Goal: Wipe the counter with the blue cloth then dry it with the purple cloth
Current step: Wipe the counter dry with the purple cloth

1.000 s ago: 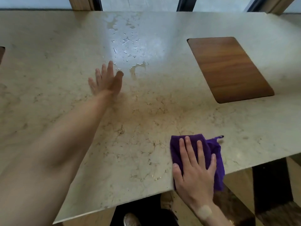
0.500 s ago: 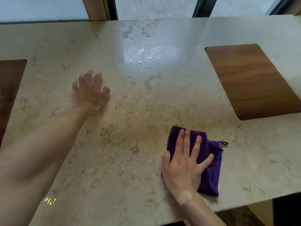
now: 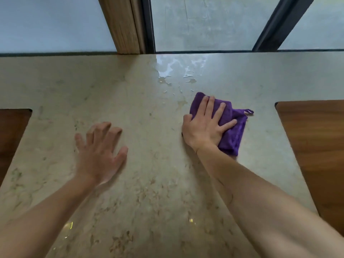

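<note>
The right hand lies flat on the folded purple cloth, fingers straight and slightly spread, palm pressing the cloth onto the marble counter. Against the frame 0.5 s ago, hand and cloth have travelled away from the near edge toward 12 o'clock, and the cloth's far corner now sits just short of the water droplets; 1 s ago the cloth lay at the near edge, partly over it. The cloth's small hanging loop points to 3 o'clock, as it did in both earlier frames.

The left hand holds nothing. Its fingers are spread and loosely bent above or on the counter; motion blur hides whether the palm touches the stone. Over the last second it has drawn back from beside the puddle, and it now sits at 9 o'clock of the right hand, well apart from the cloth.

The wet patch spreads from the cloth's far corner toward 12 o'clock, up to the counter's back edge. The view has also tilted upward since the earlier frames: the wooden window post and a dark metal frame now fill the top. 2 wooden inlays flank the work area, 1 at 3 o'clock and 1 at 9 o'clock.
</note>
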`<control>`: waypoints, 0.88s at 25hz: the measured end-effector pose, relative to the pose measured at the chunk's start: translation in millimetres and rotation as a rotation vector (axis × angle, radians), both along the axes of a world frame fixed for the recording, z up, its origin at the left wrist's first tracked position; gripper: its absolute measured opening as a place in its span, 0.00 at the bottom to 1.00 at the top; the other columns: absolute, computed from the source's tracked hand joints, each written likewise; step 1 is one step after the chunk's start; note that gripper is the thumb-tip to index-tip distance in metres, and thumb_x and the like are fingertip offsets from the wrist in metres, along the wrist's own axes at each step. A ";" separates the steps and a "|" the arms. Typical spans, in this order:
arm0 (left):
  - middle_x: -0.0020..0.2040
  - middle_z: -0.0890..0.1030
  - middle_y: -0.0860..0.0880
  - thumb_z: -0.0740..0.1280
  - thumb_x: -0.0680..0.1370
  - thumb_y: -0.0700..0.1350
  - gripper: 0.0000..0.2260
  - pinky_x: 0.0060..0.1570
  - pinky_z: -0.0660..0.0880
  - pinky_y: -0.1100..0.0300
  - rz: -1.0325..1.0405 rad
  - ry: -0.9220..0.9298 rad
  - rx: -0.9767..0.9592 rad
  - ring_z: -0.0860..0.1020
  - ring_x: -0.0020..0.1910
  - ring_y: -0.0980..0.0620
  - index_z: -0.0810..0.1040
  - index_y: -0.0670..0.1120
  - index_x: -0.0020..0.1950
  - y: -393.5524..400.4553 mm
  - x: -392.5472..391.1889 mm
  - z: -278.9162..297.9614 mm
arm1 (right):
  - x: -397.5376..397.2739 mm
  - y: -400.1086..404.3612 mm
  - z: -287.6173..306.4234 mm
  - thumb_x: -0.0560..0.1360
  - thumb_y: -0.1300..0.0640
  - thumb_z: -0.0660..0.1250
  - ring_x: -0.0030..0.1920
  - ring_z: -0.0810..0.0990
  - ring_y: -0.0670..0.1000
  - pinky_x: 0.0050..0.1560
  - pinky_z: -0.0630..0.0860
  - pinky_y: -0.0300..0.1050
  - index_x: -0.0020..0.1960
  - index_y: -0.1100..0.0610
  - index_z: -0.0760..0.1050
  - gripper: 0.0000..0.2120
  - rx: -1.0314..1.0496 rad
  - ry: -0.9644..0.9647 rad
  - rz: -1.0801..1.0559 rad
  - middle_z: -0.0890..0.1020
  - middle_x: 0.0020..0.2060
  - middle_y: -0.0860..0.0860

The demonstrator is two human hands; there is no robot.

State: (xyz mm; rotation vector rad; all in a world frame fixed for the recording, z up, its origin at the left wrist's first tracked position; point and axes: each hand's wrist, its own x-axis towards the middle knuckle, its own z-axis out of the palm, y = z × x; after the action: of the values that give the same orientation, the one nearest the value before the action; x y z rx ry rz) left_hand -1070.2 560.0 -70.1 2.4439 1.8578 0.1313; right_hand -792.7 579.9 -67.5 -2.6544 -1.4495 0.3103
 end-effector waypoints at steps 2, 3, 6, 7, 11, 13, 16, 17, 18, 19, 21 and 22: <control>0.69 0.68 0.43 0.57 0.72 0.60 0.26 0.62 0.63 0.29 -0.005 0.009 0.001 0.67 0.69 0.38 0.71 0.48 0.66 3.9 0.4 1.3 | 16.8 67.4 0.9 0.80 0.44 0.45 0.80 0.38 0.59 0.69 0.36 0.80 0.82 0.54 0.39 0.34 -0.005 0.007 -0.008 0.41 0.82 0.50; 0.69 0.68 0.43 0.57 0.72 0.60 0.26 0.61 0.63 0.28 -0.015 0.020 0.003 0.68 0.69 0.38 0.71 0.48 0.66 2.1 1.0 1.1 | 24.7 93.5 2.3 0.80 0.44 0.45 0.80 0.38 0.59 0.69 0.37 0.79 0.82 0.54 0.40 0.34 -0.013 0.008 -0.017 0.41 0.82 0.51; 0.70 0.68 0.42 0.58 0.72 0.60 0.26 0.62 0.62 0.27 -0.021 0.017 0.015 0.67 0.69 0.37 0.71 0.48 0.66 2.5 -1.1 -1.6 | 48.1 168.6 6.5 0.80 0.43 0.45 0.80 0.40 0.59 0.72 0.39 0.76 0.82 0.54 0.41 0.34 -0.040 0.011 0.019 0.42 0.81 0.56; 0.70 0.68 0.42 0.59 0.72 0.60 0.26 0.62 0.61 0.26 -0.023 0.023 0.018 0.67 0.70 0.36 0.71 0.48 0.66 1.6 -1.1 -2.2 | 54.8 185.5 7.8 0.80 0.42 0.44 0.80 0.40 0.59 0.73 0.39 0.75 0.82 0.53 0.42 0.34 -0.048 0.013 0.061 0.42 0.81 0.56; 0.70 0.68 0.42 0.59 0.73 0.60 0.26 0.64 0.59 0.26 -0.025 0.029 0.021 0.65 0.71 0.37 0.70 0.48 0.66 3.1 -2.8 -3.8 | 75.9 213.7 10.5 0.81 0.44 0.43 0.81 0.41 0.56 0.75 0.38 0.71 0.82 0.50 0.43 0.31 -0.060 0.010 0.353 0.44 0.82 0.51; 0.71 0.67 0.42 0.58 0.73 0.60 0.26 0.65 0.58 0.26 -0.023 0.037 0.016 0.64 0.72 0.38 0.70 0.49 0.67 1.2 -3.9 -4.5 | 80.0 208.6 13.0 0.81 0.45 0.43 0.81 0.42 0.53 0.76 0.39 0.69 0.82 0.48 0.43 0.31 -0.056 -0.005 0.508 0.45 0.82 0.48; 0.71 0.67 0.43 0.57 0.73 0.61 0.26 0.65 0.58 0.25 -0.021 0.024 0.013 0.63 0.72 0.39 0.69 0.49 0.67 0.4 -3.9 -4.0 | 79.6 184.5 16.9 0.80 0.44 0.42 0.81 0.42 0.51 0.77 0.39 0.66 0.81 0.41 0.41 0.30 -0.061 -0.041 0.703 0.44 0.82 0.44; 0.71 0.67 0.43 0.57 0.73 0.61 0.26 0.65 0.58 0.25 -0.021 0.016 0.008 0.63 0.72 0.39 0.68 0.49 0.67 2.1 -3.5 -3.7 | 76.3 172.4 16.7 0.79 0.43 0.42 0.81 0.41 0.50 0.77 0.39 0.65 0.81 0.40 0.41 0.30 -0.064 -0.044 0.743 0.44 0.82 0.44; 0.71 0.67 0.43 0.56 0.73 0.61 0.26 0.65 0.57 0.25 -0.015 0.005 0.001 0.63 0.72 0.39 0.68 0.50 0.67 4.0 -3.5 -3.3 | 71.3 159.0 15.8 0.79 0.42 0.42 0.81 0.41 0.50 0.77 0.39 0.64 0.80 0.38 0.41 0.30 -0.067 -0.040 0.774 0.44 0.81 0.43; 0.71 0.66 0.44 0.56 0.73 0.62 0.26 0.65 0.57 0.26 -0.005 -0.006 -0.001 0.63 0.72 0.39 0.68 0.50 0.67 4.6 -3.3 -2.5 | 65.3 143.4 15.0 0.79 0.42 0.42 0.81 0.41 0.50 0.77 0.39 0.64 0.80 0.37 0.40 0.30 -0.068 -0.036 0.797 0.45 0.81 0.43; 0.71 0.65 0.45 0.55 0.73 0.63 0.27 0.67 0.55 0.26 0.008 -0.024 0.006 0.62 0.72 0.40 0.68 0.52 0.67 2.4 -2.4 -3.2 | 54.4 106.3 14.0 0.79 0.42 0.42 0.81 0.41 0.49 0.77 0.39 0.64 0.80 0.36 0.40 0.29 -0.059 -0.042 0.811 0.45 0.81 0.42; 0.71 0.64 0.45 0.54 0.73 0.64 0.27 0.68 0.54 0.26 0.005 -0.033 0.002 0.62 0.73 0.41 0.68 0.52 0.68 2.0 -2.2 -4.5 | 50.1 85.2 13.8 0.79 0.42 0.42 0.81 0.41 0.49 0.78 0.39 0.64 0.80 0.36 0.40 0.29 -0.055 -0.048 0.809 0.45 0.81 0.41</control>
State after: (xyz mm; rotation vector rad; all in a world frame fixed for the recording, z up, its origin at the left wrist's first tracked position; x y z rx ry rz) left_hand -1072.4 562.1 -74.6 2.4234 1.8519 0.1733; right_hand -742.5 665.1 -53.7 -1.9755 -2.4920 0.3388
